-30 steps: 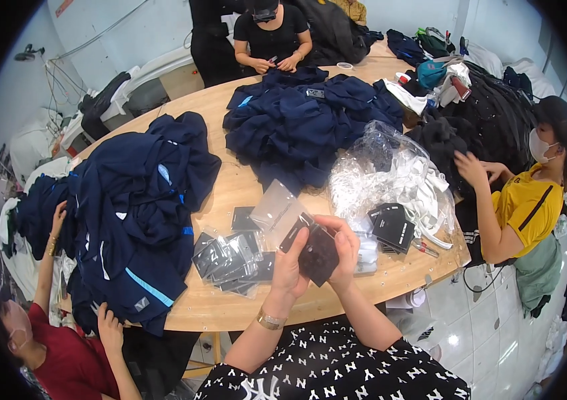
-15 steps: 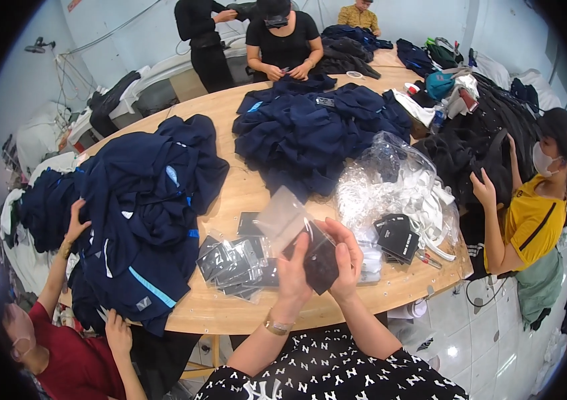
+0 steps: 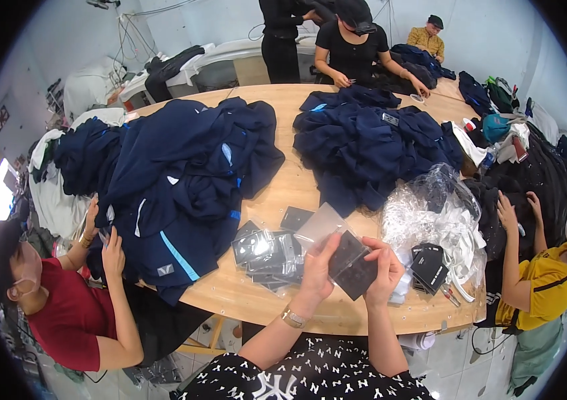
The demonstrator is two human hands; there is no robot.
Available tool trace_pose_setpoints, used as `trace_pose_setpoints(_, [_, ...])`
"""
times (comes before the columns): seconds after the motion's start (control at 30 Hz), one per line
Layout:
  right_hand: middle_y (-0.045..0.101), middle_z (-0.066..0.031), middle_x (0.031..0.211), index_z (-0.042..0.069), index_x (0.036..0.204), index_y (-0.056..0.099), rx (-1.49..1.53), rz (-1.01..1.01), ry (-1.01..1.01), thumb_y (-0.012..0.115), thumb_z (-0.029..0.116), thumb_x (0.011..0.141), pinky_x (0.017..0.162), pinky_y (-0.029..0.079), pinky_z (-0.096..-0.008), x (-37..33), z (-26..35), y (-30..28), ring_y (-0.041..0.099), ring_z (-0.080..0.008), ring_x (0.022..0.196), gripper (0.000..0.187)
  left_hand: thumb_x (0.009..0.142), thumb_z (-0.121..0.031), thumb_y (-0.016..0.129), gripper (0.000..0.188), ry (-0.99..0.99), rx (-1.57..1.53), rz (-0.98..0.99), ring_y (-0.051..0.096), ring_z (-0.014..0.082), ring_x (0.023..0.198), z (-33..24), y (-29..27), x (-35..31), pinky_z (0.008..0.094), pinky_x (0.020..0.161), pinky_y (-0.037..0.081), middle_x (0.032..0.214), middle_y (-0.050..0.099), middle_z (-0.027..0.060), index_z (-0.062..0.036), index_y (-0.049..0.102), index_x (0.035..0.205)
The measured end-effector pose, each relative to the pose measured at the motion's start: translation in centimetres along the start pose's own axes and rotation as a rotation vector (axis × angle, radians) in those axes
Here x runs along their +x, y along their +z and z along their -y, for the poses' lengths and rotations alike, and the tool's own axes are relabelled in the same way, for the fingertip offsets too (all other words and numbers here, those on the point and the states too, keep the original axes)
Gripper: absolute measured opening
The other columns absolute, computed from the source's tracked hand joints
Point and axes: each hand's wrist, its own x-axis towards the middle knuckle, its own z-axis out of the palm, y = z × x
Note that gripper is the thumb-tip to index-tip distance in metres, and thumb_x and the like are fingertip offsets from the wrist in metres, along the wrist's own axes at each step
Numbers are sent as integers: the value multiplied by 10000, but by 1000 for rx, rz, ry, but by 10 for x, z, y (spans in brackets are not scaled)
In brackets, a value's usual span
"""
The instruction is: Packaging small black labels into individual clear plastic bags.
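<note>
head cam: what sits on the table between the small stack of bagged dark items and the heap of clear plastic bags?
In the head view, between the bagged stack and the clear bag heap, both hands, left hand and right hand, hold a dark flat piece over the table.

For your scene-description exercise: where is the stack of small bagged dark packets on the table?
In the head view, the bagged packets lie on the wooden table, just left of the left hand, beside the navy garment pile.

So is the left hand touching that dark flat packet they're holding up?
Touching. The head view shows the left hand with fingers wrapped against the dark flat packet, the right hand on its other side.
</note>
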Motion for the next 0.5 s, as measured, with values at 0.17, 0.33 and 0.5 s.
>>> trace_pose_setpoints(0.17, [508, -77, 910, -8, 898, 490, -171, -59, -199, 456, 95, 880, 724, 386, -241, 0, -14, 16, 478, -127, 793, 110, 821, -129, 618, 227, 11, 61, -44, 579, 88, 821, 29, 4, -6, 222, 696, 475, 946, 605, 15, -41, 562, 1022])
trace_pose_setpoints(0.33, [527, -85, 974, -1, 1029, 492, -150, -37, -54, 522, 134, 869, 718, 419, -229, 10, -14, 22, 514, -118, 816, 212, 813, -160, 629, 308, 85, 134, -105, 587, 125, 830, 14, 0, 8, 253, 716, 485, 957, 592, 39, -37, 508, 1068])
trace_pose_setpoints(0.5, [536, -87, 1072, 11, 1275, 372, 69, 308, 237, 549, 21, 831, 780, 425, -220, 5, -8, -6, 525, -117, 913, 478, 819, -155, 620, 258, 97, 62, -104, 592, 128, 822, -9, 3, 13, 260, 699, 496, 951, 585, 35, -54, 513, 1030])
